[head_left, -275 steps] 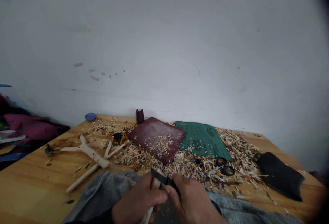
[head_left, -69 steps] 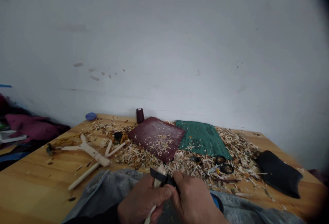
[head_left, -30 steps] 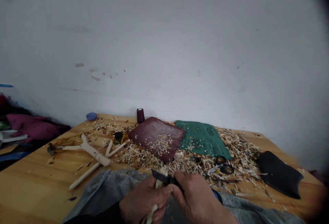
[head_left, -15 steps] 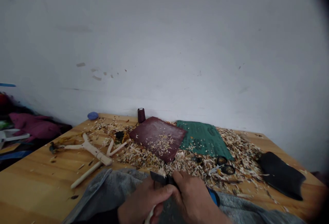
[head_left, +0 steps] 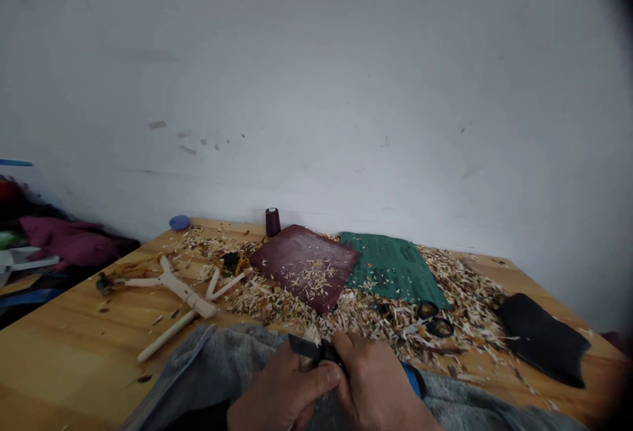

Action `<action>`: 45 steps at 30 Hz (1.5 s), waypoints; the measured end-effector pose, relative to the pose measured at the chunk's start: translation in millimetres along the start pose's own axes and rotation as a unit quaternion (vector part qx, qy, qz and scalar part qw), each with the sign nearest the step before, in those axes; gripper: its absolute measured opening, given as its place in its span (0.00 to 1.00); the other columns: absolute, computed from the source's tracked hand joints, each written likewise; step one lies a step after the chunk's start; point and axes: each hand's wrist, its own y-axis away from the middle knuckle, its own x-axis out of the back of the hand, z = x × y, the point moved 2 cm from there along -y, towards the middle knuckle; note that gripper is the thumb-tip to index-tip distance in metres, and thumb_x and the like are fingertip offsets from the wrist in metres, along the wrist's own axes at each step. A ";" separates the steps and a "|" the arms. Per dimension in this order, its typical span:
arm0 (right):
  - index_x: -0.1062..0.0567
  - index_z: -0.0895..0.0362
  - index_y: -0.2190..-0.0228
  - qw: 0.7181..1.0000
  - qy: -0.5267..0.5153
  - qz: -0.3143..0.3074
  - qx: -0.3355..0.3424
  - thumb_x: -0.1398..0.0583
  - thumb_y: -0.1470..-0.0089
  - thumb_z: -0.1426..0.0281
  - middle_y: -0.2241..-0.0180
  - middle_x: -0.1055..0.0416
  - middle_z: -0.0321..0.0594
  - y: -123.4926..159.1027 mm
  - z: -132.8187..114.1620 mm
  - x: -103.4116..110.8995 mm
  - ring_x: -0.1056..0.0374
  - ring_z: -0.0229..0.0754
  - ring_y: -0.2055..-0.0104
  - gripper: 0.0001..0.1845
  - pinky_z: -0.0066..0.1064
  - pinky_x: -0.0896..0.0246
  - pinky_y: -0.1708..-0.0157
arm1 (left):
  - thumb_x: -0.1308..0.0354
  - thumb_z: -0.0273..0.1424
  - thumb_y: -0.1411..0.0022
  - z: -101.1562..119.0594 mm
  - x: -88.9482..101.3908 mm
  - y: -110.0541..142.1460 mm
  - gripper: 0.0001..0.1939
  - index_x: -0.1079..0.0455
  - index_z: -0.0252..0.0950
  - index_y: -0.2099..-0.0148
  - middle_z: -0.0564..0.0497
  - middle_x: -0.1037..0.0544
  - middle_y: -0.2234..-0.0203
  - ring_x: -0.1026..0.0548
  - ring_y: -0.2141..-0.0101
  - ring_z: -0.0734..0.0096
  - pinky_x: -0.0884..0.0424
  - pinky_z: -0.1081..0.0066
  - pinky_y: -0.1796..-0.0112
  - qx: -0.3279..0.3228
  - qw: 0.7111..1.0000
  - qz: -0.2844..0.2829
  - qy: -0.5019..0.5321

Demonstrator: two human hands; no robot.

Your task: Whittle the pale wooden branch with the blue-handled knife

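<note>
At the bottom middle, my left hand (head_left: 279, 397) is closed round a pale wooden stick (head_left: 311, 335), of which only the tip shows above the fingers. My right hand (head_left: 378, 388) grips a knife with a dark blade (head_left: 302, 346) and a blue handle end (head_left: 413, 380). The blade lies across the stick's tip, and my left thumb presses against the knife next to the blade. Both hands rest over a grey cloth (head_left: 208, 368) on my lap at the table's near edge.
The wooden table (head_left: 59, 339) carries a heap of wood shavings (head_left: 459, 292), a maroon sheet (head_left: 304, 266), a green sheet (head_left: 390, 266), black scissors (head_left: 430, 322), a black pouch (head_left: 541, 339), a thread spool (head_left: 271, 221), a blue lid (head_left: 179, 222) and carved forked sticks (head_left: 178, 289). A white wall stands behind.
The hands have kept the same grip on stick and knife, with the blade shifting slightly over the stick's tip. The hands sit a little lower in view, and less of the stick shows.
</note>
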 end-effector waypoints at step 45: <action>0.30 0.57 0.64 0.994 0.050 -0.019 -0.092 0.48 0.47 0.72 0.66 0.25 0.48 1.8 -10.6 1.8 0.27 0.53 0.66 0.09 0.34 0.42 0.71 | 0.50 0.58 0.48 -6.0 4.6 -0.3 0.26 0.40 0.39 0.74 0.62 0.43 0.93 0.45 0.91 0.79 0.49 0.77 0.88 0.027 0.998 0.001 -0.057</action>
